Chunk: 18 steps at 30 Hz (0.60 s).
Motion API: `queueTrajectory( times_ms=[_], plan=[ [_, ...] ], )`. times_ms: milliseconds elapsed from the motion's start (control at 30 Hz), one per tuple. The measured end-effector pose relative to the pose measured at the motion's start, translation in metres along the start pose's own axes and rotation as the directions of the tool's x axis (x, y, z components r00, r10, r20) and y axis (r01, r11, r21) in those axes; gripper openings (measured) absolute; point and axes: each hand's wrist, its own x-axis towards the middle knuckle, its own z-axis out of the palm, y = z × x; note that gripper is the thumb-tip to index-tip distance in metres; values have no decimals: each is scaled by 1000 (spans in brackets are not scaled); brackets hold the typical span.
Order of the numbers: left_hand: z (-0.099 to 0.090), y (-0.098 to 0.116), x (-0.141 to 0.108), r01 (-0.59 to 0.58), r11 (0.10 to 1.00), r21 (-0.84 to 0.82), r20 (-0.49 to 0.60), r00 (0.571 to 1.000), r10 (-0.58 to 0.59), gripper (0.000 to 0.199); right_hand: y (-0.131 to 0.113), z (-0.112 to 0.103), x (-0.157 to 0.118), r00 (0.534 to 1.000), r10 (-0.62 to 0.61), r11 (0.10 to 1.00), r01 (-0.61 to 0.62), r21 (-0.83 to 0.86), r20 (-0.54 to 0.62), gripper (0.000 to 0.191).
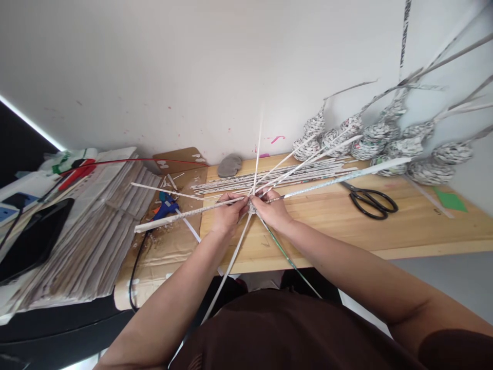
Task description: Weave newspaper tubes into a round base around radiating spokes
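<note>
Rolled newspaper tubes fan out in a star from a small woven paper base held above the wooden table. My left hand pinches the base's left side, with one long paper tube running out leftward past the fingers. On the right side, my right hand grips the base with thumb and fingers close together. Another tube stretches from it toward the right. A green-marked tube slants down toward my lap. The fingers partly cover the weave at the centre.
Loose paper tubes lie in a bundle behind my hands. Black scissors rest at right, before several woven gourd-shaped pieces. At left are a blue glue gun, a newspaper stack and a phone. A grey stone sits against the wall.
</note>
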Motion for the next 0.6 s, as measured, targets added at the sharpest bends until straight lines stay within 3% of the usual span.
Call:
queueTrajectory(
  times_ms=[267, 600],
  plan=[
    [5, 4, -4, 2, 1000, 17, 1, 1000, -2, 46, 0, 0, 0, 996, -83, 995, 81, 62, 34, 10],
    [2, 9, 1, 22, 997, 80, -12, 1000, -21, 38, -6, -1, -2, 998, 5, 997, -9, 76, 62, 15]
  ],
)
